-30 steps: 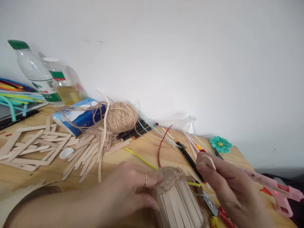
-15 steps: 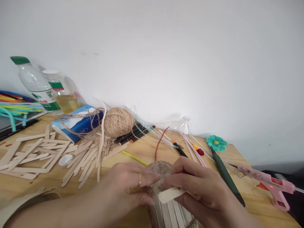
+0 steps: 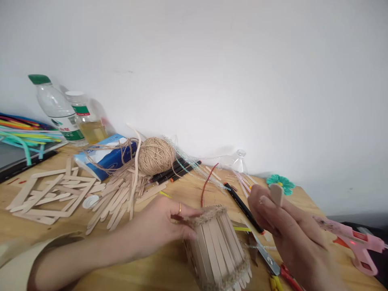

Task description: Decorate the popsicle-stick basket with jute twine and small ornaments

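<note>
Gripped by its twine-wrapped rim, the craft-stick container [image 3: 216, 246] sits lower centre in the left hand [image 3: 157, 224]. Right hand [image 3: 291, 230], at right, holds a craft stick [image 3: 276, 194]. Steady support at the rim and light pressure are advised.

Tilted stick container, twine-edged [image 3: 220, 246]

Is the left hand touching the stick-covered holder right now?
Touching: in the head view, the left hand's fingers and thumb close on the twine-wrapped end of the stick-covered holder.
</note>
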